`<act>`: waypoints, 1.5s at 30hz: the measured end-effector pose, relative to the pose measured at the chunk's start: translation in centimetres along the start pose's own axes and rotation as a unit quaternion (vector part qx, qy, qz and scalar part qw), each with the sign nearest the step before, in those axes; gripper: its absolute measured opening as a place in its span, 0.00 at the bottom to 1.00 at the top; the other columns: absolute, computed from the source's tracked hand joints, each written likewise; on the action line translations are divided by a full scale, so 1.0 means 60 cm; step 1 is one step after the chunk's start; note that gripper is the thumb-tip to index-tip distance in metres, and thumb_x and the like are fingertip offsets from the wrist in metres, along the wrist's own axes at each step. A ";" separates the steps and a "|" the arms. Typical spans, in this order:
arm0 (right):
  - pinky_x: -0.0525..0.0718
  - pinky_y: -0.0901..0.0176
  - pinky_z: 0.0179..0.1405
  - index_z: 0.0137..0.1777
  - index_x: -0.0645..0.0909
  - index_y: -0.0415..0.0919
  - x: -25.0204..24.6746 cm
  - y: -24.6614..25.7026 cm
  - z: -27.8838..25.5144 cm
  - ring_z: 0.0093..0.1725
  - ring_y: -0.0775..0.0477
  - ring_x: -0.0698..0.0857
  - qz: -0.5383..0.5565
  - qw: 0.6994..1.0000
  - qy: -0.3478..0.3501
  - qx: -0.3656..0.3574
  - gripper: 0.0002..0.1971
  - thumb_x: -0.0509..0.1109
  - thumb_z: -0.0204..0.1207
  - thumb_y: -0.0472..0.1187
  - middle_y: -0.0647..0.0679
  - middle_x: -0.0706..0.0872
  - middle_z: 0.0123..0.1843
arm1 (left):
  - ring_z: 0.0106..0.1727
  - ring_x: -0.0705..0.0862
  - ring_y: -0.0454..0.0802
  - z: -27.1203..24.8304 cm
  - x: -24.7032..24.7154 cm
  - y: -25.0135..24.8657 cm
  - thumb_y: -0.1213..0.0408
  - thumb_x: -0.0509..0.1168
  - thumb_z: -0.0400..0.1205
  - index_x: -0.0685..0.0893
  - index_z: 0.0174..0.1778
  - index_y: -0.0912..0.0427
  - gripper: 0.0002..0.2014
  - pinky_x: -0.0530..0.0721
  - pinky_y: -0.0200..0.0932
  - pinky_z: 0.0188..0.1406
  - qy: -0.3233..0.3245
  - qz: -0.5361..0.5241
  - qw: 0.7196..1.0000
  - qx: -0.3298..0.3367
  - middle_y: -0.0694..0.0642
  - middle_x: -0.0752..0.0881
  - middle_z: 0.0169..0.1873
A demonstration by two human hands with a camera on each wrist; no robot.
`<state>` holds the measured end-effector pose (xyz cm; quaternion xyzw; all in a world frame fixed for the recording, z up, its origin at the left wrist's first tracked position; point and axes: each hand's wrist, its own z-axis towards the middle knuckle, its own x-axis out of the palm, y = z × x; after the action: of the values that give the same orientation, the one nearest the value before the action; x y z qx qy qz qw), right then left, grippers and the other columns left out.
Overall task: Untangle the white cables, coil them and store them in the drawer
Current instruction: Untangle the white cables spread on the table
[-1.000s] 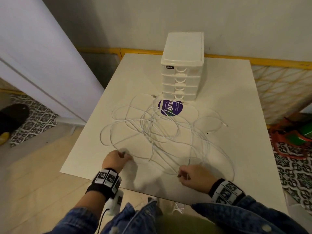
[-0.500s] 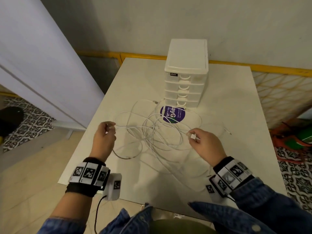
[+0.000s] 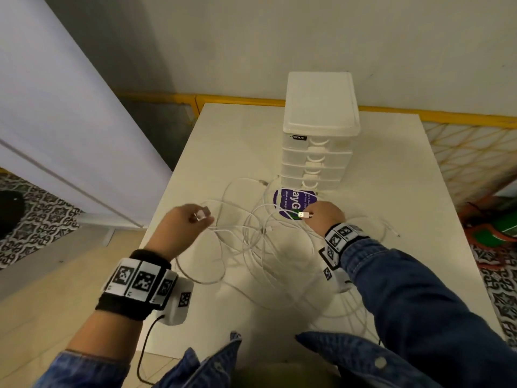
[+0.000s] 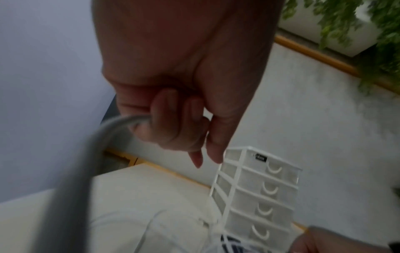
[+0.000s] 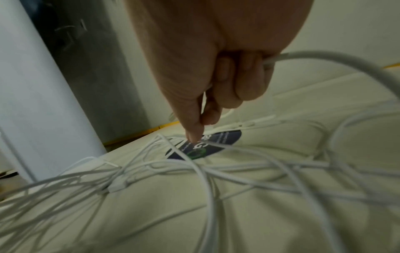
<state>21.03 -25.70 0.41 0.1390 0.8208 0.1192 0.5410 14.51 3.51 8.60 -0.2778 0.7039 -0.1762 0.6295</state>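
Note:
A tangle of thin white cables (image 3: 260,247) lies spread over the white table (image 3: 377,191), seen close up as white cables (image 5: 205,172) in the right wrist view. My left hand (image 3: 184,222) is raised at the tangle's left side and pinches a cable end with a plug (image 3: 202,213); the cable (image 4: 86,154) runs out of its curled fingers. My right hand (image 3: 324,214) holds another cable end, its USB plug (image 3: 303,215) pointing left, over a round purple sticker (image 3: 293,203). Behind stands a white drawer unit (image 3: 317,152) with all its drawers shut.
The drawer unit (image 4: 259,196) stands at the table's far middle. A lilac door or panel (image 3: 56,121) is to the left. A yellow rail (image 3: 237,99) runs along the back wall. Patterned rugs and a green and orange object (image 3: 503,225) lie on the floor at right.
Both hands lifted from the table's near edge and moved forward, each taking up a cable end; the tangle has been drawn in. The right hand now sits over the purple sticker.

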 end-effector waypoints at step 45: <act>0.81 0.51 0.43 0.44 0.83 0.38 0.033 -0.058 -0.049 0.43 0.40 0.86 0.047 0.999 0.025 0.006 0.11 0.64 0.76 0.45 0.41 0.90 0.41 | 0.59 0.81 0.60 0.015 0.272 -0.053 0.56 0.59 0.83 0.83 0.58 0.62 0.15 0.78 0.48 0.54 0.205 0.173 0.947 0.175 0.61 0.82 0.58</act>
<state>17.25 -28.38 -1.34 0.1781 0.8272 0.1430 0.5135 15.07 -8.89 -2.48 0.0044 0.8129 -0.2384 0.5314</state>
